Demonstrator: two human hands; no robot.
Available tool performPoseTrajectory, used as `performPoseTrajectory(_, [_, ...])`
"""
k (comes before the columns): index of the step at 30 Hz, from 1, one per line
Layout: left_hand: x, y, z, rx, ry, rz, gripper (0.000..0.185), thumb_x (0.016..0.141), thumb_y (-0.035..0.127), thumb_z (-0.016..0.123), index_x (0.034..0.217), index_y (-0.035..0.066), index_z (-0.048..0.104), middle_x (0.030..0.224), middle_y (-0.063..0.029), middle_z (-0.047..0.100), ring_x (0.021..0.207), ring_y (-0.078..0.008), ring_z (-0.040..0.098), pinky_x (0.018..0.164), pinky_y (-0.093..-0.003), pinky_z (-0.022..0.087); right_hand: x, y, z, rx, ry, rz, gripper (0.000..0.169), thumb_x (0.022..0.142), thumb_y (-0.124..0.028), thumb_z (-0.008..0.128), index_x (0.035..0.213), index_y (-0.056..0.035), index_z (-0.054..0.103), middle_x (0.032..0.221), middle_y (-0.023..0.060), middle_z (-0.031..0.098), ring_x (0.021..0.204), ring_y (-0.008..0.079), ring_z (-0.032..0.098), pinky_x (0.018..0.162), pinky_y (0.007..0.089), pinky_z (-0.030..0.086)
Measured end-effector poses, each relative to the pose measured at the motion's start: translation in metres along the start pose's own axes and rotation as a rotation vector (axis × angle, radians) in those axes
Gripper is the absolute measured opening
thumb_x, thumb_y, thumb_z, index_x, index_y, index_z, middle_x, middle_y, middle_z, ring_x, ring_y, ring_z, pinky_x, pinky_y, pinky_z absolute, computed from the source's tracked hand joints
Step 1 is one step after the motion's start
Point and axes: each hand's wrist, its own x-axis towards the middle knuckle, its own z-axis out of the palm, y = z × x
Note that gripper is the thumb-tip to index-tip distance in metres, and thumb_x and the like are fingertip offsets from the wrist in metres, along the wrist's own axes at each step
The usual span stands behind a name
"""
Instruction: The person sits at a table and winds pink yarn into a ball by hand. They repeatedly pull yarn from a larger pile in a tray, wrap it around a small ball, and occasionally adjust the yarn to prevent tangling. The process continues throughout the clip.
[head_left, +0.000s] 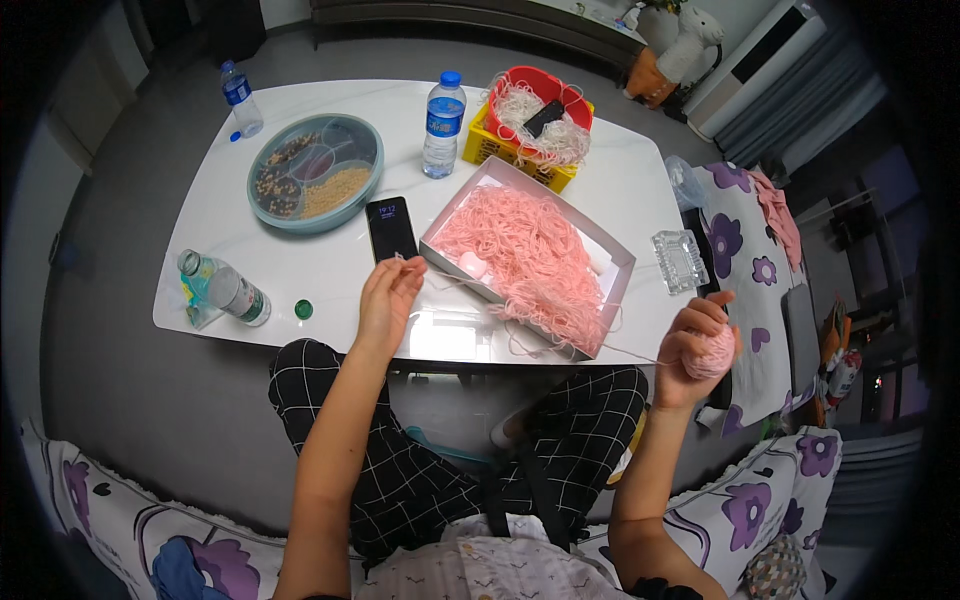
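My right hand (694, 349) is wrapped around a ball of pink yarn (709, 354), held out beyond the table's front right edge. A strand runs from it toward a shallow grey box (619, 289) that holds a loose heap of pink yarn (517, 247). In the heap's left side sits a small smooth pale pink object (472, 264). My left hand (391, 300) pinches a thin pale strand between thumb and fingers, just in front of a black smartphone (391, 225). That strand leads right to the box. Some loops hang over the box's front edge.
On the white table (300, 259) are a round divided tray of beans (259, 199), a blue-capped water bottle (443, 127), another bottle (241, 101), an uncapped bottle (232, 292), a green cap (303, 309) and a glass ashtray (679, 261). A red basket (536, 79) of white yarn sits in a yellow crate (480, 146).
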Motion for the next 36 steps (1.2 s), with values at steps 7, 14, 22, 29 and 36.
performPoseTrajectory(7, [0.034, 0.047, 0.039, 0.111, -0.117, 0.145, 0.015, 0.097, 0.013, 0.046, 0.099, 0.000, 0.053, 0.117, -0.0181, 0.057, 0.108, -0.0221, 0.059, 0.092, -0.0292, 0.050, -0.017, -0.026, 0.019, -0.037, -0.085, -0.075, 0.033, 0.087, -0.017, 0.055, 0.118, -0.0075, 0.052, 0.092, 0.0029, 0.049, 0.082, 0.0140, 0.049, 0.062, 0.0274, 0.045])
performPoseTrajectory(14, [0.067, 0.081, 0.163, 0.445, -0.385, 0.395, 0.018, 0.097, 0.016, 0.045, 0.105, 0.002, 0.054, 0.120, -0.0147, 0.057, 0.108, -0.0194, 0.058, 0.095, -0.0297, 0.046, -0.044, -0.077, 0.025, -0.114, -0.031, -0.266, 0.030, 0.087, -0.015, 0.052, 0.115, -0.0057, 0.054, 0.096, 0.0049, 0.050, 0.086, 0.0149, 0.050, 0.069, 0.0288, 0.048])
performPoseTrajectory(22, [0.064, 0.016, 0.124, 1.485, -0.240, 0.717, 0.035, 0.081, 0.013, 0.063, 0.113, 0.001, 0.059, 0.108, -0.0148, 0.061, 0.080, -0.0197, 0.059, 0.071, -0.0299, 0.048, -0.064, -0.071, -0.007, -0.052, 0.113, -0.281, 0.031, 0.085, -0.018, 0.053, 0.113, -0.0060, 0.056, 0.096, 0.0053, 0.050, 0.088, 0.0158, 0.048, 0.067, 0.0277, 0.045])
performPoseTrajectory(29, [-0.045, -0.090, 0.104, 1.577, -0.614, 0.624, 0.052, 0.068, 0.032, 0.079, 0.106, 0.007, 0.053, 0.101, -0.0105, 0.051, 0.085, -0.0258, 0.056, 0.068, -0.0367, 0.048, -0.081, -0.078, 0.002, 0.016, 0.075, -0.259, 0.030, 0.084, -0.019, 0.054, 0.112, -0.0079, 0.056, 0.093, 0.0040, 0.049, 0.086, 0.0149, 0.047, 0.063, 0.0283, 0.043])
performPoseTrajectory(36, [-0.040, -0.105, 0.122, 1.537, -0.692, 0.861, 0.041, 0.067, 0.009, 0.075, 0.105, 0.014, 0.063, 0.096, -0.0067, 0.053, 0.074, -0.0207, 0.057, 0.063, -0.0311, 0.049, -0.104, -0.095, 0.017, 0.011, -0.010, -0.284, 0.028, 0.084, -0.019, 0.055, 0.110, -0.0085, 0.053, 0.093, 0.0036, 0.047, 0.082, 0.0146, 0.045, 0.061, 0.0288, 0.042])
